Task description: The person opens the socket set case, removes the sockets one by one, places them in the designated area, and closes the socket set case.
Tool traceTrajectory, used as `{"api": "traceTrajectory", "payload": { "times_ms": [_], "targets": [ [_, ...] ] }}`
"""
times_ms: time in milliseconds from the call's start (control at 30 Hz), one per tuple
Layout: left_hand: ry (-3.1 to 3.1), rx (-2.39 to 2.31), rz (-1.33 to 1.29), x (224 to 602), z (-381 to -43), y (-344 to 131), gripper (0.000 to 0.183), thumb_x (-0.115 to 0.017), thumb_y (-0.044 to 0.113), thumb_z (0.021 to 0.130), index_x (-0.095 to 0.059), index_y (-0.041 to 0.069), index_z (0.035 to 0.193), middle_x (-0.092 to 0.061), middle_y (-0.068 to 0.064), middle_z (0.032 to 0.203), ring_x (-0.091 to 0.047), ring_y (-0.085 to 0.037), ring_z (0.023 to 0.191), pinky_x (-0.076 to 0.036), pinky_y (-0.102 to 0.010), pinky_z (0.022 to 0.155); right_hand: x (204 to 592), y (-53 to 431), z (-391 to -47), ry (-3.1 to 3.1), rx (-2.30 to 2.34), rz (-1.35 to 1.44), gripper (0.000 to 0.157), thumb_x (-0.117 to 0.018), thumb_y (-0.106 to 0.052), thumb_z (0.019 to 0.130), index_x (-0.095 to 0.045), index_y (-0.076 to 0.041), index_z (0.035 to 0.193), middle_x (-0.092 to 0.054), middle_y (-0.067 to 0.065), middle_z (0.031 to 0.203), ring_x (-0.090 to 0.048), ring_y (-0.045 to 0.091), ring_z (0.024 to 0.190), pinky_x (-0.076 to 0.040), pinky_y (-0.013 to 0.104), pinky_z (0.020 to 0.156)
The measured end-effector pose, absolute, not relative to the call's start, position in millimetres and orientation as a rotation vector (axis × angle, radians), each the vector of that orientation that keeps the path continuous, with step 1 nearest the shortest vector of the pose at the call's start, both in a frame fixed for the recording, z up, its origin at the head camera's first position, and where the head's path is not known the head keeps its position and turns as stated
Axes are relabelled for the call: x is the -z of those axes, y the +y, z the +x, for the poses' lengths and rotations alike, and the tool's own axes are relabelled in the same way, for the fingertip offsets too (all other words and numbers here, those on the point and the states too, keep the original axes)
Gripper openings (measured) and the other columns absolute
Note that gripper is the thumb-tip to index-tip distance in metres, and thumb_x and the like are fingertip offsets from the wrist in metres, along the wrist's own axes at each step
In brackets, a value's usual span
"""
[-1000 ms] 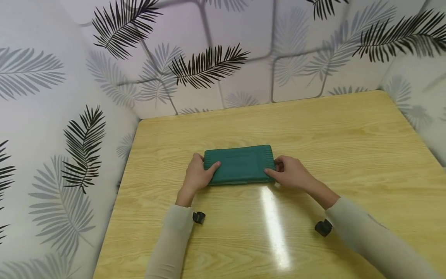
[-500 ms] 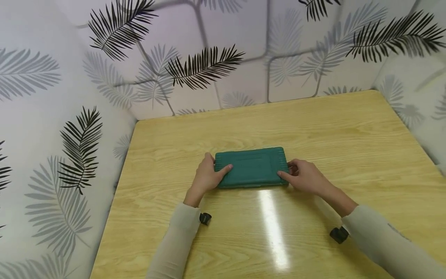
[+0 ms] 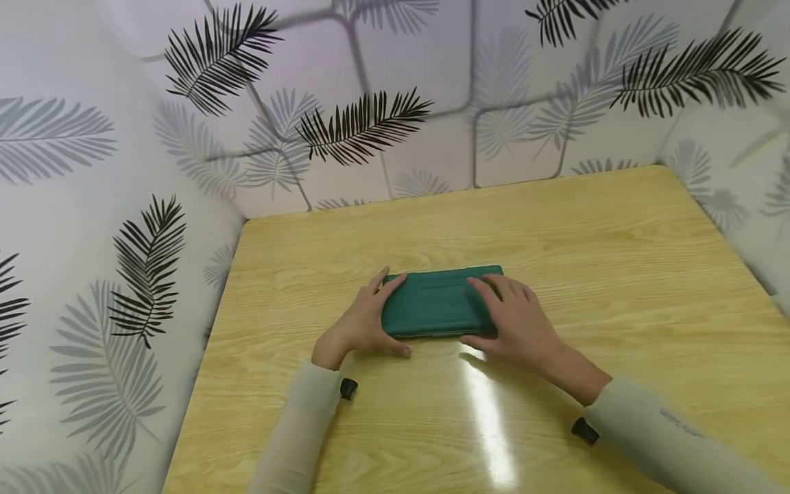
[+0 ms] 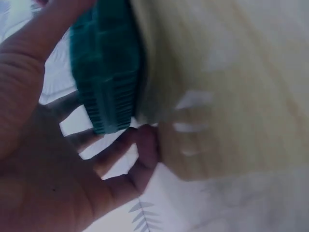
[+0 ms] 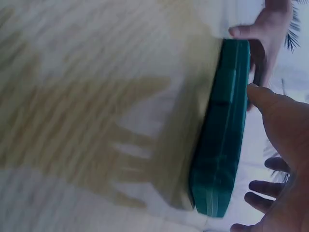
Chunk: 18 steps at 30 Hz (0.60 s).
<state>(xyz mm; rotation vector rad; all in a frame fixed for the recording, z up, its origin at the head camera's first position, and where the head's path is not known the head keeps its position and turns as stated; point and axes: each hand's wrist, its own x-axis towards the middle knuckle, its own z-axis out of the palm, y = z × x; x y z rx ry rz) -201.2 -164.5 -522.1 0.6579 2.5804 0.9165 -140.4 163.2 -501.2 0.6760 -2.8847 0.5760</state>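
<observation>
A flat green plastic case [image 3: 435, 302] lies closed on the table, its long side running left to right. In the head view my left hand [image 3: 364, 322] is spread at its left end, thumb by the front edge and fingers at the back corner. The left wrist view shows the ribbed end of the case [image 4: 108, 72] between thumb and loosely bent fingers. Over the right end my right hand [image 3: 521, 333] stands with fingers spread, covering that end in the head view. A latch tab [image 5: 224, 86] shows on the front side in the right wrist view.
The wood-grain table [image 3: 586, 233] meets leaf-patterned walls [image 3: 426, 144] at the back and sides. A bright streak of reflected light [image 3: 490, 425] lies in front of the case. Small black wrist cameras [image 3: 585, 431] sit under both sleeves.
The case slid to the right between the earlier frames, then stayed put. Both thumbs have left its top for the front side. My hands have loosened and spread, the right moving over the case.
</observation>
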Motion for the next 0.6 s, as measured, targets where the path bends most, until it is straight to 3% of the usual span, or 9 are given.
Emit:
{"api": "traceTrajectory", "payload": {
  "times_ms": [133, 300, 433, 600],
  "targets": [
    [2.671, -0.882, 0.749, 551.0, -214.6, -165.4, 0.126, -0.097, 0.068, 0.071, -0.027, 0.043, 0.173, -0.018, -0.007, 0.183, -0.038, -0.046, 0.157, -0.049, -0.065, 0.115, 507.6, 151.7, -138.4, -2.859, -0.45, 0.803, 0.096, -0.092, -0.058, 0.084, -0.055, -0.008, 0.158, -0.055, 0.023, 0.154, -0.051, 0.045, 0.146, -0.04, 0.075, 0.119],
    [2.659, -0.889, 0.735, 528.3, -210.0, -157.6, 0.12, -0.102, 0.052, 0.073, -0.037, 0.031, 0.172, -0.031, -0.015, 0.175, -0.046, -0.044, 0.151, -0.049, -0.064, 0.116, 512.7, 141.9, -137.5, -2.805, -0.264, 0.912, 0.082, -0.092, -0.05, 0.088, -0.062, -0.008, 0.151, -0.06, 0.017, 0.15, -0.055, 0.039, 0.143, -0.044, 0.07, 0.119],
    [2.63, -0.874, 0.698, 508.0, -205.1, -156.3, 0.116, -0.102, 0.044, 0.074, -0.04, 0.027, 0.171, -0.034, -0.015, 0.172, -0.049, -0.039, 0.15, -0.048, -0.06, 0.119, 516.4, 135.9, -140.3, -2.619, 0.0, 1.013, 0.062, -0.09, -0.036, 0.093, -0.067, -0.008, 0.144, -0.066, 0.013, 0.139, -0.064, 0.033, 0.13, -0.059, 0.055, 0.102],
    [2.629, -0.826, 0.689, 499.6, -204.3, -158.7, 0.114, -0.101, 0.044, 0.076, -0.041, 0.025, 0.171, -0.035, -0.015, 0.171, -0.051, -0.038, 0.147, -0.05, -0.057, 0.118, 518.3, 127.8, -145.0, -2.447, 0.145, 1.065, 0.045, -0.084, -0.025, 0.099, -0.071, -0.007, 0.137, -0.072, 0.012, 0.129, -0.069, 0.03, 0.12, -0.064, 0.049, 0.088]
  ]
}}
